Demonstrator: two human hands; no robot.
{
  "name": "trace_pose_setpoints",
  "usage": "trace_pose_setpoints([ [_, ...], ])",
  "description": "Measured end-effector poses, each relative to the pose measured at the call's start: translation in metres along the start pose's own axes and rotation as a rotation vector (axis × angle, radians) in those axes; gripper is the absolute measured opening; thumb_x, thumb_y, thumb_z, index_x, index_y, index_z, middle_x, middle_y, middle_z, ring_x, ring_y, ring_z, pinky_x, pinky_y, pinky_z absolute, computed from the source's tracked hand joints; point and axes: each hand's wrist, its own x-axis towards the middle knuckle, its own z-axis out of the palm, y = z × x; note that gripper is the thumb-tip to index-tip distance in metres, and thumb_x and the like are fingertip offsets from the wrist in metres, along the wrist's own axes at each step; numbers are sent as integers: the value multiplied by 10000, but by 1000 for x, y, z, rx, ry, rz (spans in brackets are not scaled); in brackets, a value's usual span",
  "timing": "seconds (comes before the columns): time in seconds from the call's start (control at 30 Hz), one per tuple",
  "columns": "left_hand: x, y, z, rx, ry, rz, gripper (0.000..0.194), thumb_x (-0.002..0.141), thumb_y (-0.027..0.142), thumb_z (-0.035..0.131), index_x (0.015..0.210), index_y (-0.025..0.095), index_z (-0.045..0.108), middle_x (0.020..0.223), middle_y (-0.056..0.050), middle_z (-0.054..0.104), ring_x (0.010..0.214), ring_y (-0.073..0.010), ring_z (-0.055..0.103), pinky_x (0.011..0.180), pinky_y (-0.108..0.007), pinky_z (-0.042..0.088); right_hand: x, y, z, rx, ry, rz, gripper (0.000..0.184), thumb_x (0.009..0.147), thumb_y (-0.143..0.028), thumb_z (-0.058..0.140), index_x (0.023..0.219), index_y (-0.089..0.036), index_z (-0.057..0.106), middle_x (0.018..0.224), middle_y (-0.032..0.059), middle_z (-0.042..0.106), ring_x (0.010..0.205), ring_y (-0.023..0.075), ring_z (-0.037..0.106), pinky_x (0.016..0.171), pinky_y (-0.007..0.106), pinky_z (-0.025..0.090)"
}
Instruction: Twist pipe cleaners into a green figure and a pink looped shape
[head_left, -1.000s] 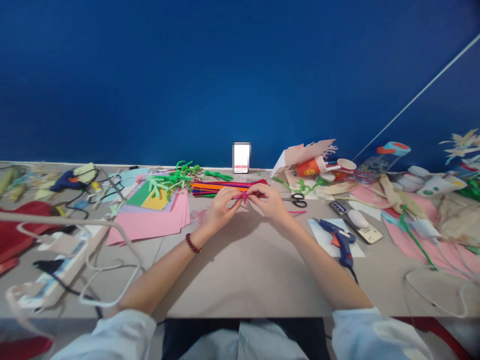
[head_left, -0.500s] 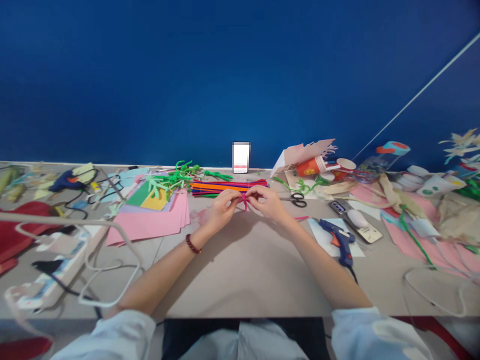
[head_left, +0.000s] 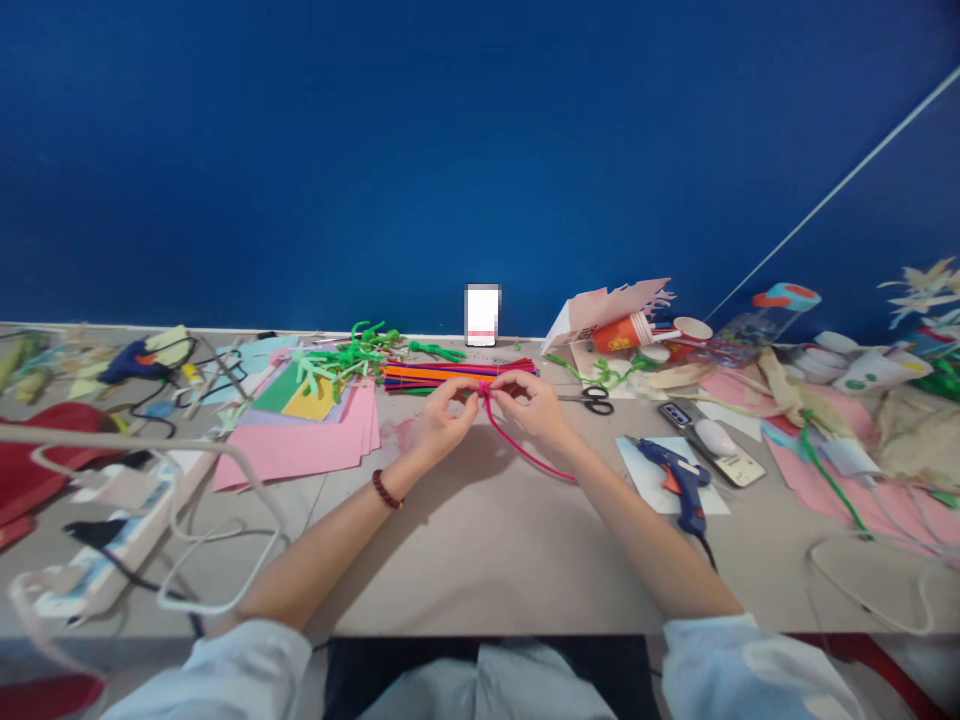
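A magenta pipe cleaner (head_left: 525, 454) is bunched into a small looped knot between my two hands, its long tail curving down to the right under my right forearm. My left hand (head_left: 448, 414) pinches the knot from the left with thumb and forefinger. From the other side, my right hand (head_left: 534, 408) pinches the same piece. The exact shape of the knot is partly covered by fingertips. Just behind the hands lies a bundle of coloured pipe cleaners (head_left: 427, 374), in orange, red, purple and green.
Scissors (head_left: 598, 400) lie right of my hands, with a glue gun (head_left: 675, 475) on pale paper and a phone (head_left: 731, 462) farther right. Pink paper sheets (head_left: 300, 450) and green pipe-cleaner shapes (head_left: 345, 358) are on the left, near a power strip (head_left: 127, 545). A lit screen (head_left: 482, 315) stands against the wall.
The magenta pipe cleaner's tail now hangs in a long curve below my hands toward the right forearm. Both hands stay nearly in place, with fingers slightly shifted.
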Motion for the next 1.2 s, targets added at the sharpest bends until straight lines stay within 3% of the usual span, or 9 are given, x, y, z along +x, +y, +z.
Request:
trace_pose_setpoints([
  [0.17, 2, 5, 0, 1, -14, 1, 105, 844, 211, 581, 938, 176, 608, 909, -48, 642, 802, -123, 599, 676, -233, 499, 1, 3, 1, 74, 23, 26, 162, 794, -276, 610, 931, -191, 624, 874, 49, 657, 773, 164, 616, 676, 282, 501],
  [0.3, 2, 6, 0, 33, -33, 23, 85, 861, 201, 554, 928, 175, 599, 904, -46, 630, 799, -120, 588, 667, -231, 488, 2, 3, -1, 32, -29, 12, 120, 823, -267, 576, 883, -192, 648, 840, 47, 666, 749, 164, 615, 667, 287, 492],
  [0.57, 3, 4, -2, 73, -76, 135, 103, 885, 173, 502, 939, 176, 589, 919, -67, 627, 848, -139, 585, 690, -254, 494, 5, 7, -4, -146, -38, -234, 112, 873, -238, 526, 845, -193, 625, 864, 59, 625, 791, 168, 578, 655, 281, 472],
  [0.73, 2, -2, -4, 147, -68, 259, 134, 885, 170, 500, 970, 188, 603, 950, -78, 629, 925, -160, 592, 809, -313, 508, 5, 9, -2, -171, -45, -233, 99, 880, -247, 517, 831, -194, 585, 830, 52, 604, 753, 164, 556, 642, 278, 458],
  [1.2, -2, -12, -10, 273, -132, 418, 249, 873, 98, 482, 1069, 196, 600, 993, -93, 655, 947, -172, 611, 803, -310, 518, 2, 8, -2, -171, -69, -337, 115, 906, -209, 480, 843, -195, 576, 844, 56, 597, 776, 171, 552, 707, 301, 453],
])
